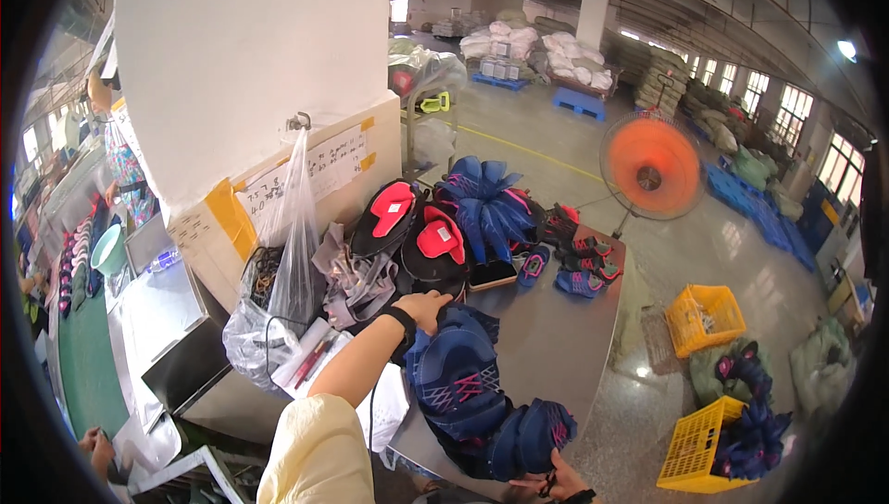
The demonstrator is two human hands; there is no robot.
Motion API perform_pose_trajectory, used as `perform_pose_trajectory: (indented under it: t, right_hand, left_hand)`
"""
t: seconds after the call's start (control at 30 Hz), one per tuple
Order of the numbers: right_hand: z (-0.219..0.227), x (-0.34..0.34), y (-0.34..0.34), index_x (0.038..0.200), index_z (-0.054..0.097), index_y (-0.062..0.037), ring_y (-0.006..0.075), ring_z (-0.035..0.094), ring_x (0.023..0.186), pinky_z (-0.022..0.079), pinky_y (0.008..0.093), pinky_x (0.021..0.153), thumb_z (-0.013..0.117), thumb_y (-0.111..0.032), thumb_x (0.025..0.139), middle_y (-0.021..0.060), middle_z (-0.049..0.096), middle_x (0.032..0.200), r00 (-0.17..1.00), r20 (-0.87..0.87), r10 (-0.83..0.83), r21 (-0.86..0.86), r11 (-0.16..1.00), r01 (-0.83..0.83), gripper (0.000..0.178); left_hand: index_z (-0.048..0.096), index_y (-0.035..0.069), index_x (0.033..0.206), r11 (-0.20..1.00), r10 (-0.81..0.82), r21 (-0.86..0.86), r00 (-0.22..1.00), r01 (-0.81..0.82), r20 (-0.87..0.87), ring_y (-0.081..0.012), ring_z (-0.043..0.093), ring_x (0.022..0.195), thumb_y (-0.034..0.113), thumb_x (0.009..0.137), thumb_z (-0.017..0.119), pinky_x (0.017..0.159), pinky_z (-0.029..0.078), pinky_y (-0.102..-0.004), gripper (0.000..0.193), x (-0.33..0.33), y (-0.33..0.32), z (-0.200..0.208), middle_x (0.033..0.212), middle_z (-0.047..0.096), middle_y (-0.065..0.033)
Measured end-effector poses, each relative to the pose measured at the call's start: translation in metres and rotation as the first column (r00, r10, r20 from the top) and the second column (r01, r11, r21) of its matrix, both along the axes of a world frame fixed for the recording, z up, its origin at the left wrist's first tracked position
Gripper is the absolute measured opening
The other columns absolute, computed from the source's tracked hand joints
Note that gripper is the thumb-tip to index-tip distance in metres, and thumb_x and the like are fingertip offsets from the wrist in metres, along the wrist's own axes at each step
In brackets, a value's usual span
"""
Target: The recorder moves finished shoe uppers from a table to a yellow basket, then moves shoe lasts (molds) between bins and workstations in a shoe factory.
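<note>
A curved row of nested navy-blue shoe uppers (456,362) with pink lacing details lies along the near part of the metal table. At its far end is my left hand (424,309), with a black band on the wrist; its fingers bend round the end and are partly hidden. My right hand (556,481) grips the near end at the table's front edge, thumb and fingers against the last upper. Just beyond my left hand sit black shoe pieces with red insides (435,240) and a fanned bundle of blue uppers (491,203).
A clear plastic bag (269,319) hangs at the left, beside grey cloth straps (352,277). Small finished-looking shoe uppers (583,263) lie on the table's far right. An orange fan (651,166) and yellow crates (706,319) stand on the floor to the right. Another person's hand (97,448) shows at lower left.
</note>
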State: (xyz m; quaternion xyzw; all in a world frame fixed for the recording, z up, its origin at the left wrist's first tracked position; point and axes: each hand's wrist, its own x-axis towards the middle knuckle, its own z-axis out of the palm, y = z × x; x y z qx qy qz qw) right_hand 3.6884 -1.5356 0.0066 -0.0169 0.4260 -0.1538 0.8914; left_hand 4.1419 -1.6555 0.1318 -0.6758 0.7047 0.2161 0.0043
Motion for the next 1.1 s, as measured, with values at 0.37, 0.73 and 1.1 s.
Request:
perform_pose_trajectory:
  t: [0.37,0.73,1.1]
  right_hand:
    - [-0.074,0.004,-0.006,0.118,0.040,-0.0015,0.0268,0.050,0.081,0.048,0.0373,0.064,0.053,-0.048,0.081,0.0171,0.051,0.106,0.972,0.139,-0.189,0.050,0.982,0.184,0.061]
    - [-0.009,0.036,-0.015,0.097,0.058,-0.0013,0.0285,0.057,0.084,0.048,0.0363,0.070,0.054,-0.021,0.071,0.0190,0.056,0.099,0.944,-0.317,-0.096,-0.926,0.247,-0.286,0.032]
    - [0.083,0.270,-0.003,0.120,0.038,0.0025,0.0218,0.045,0.105,0.040,0.0369,0.087,0.073,-0.020,0.067,0.0104,0.045,0.118,0.862,0.323,0.390,-0.947,0.128,0.296,0.068]
  left_hand:
    - [0.056,0.010,0.100,0.956,-0.014,-0.292,1.000,0.015,0.006,-0.0341,0.060,0.076,0.017,0.064,0.065,0.062,0.047,-0.0436,0.037,-0.100,0.036,0.025,0.079,0.062,-0.0173]
    - [0.047,0.008,0.090,0.668,-0.088,-0.742,0.996,0.052,-0.010,-0.0254,0.058,0.060,0.019,0.054,0.072,0.049,0.045,-0.0358,0.044,-0.161,0.194,0.143,0.089,0.053,-0.0054]
    - [0.049,0.007,0.071,0.009,0.434,-1.000,0.901,-0.002,0.002,-0.0147,0.055,0.047,0.023,0.067,0.070,0.038,0.038,-0.0234,0.026,-0.024,0.448,0.183,0.084,0.064,-0.0080]
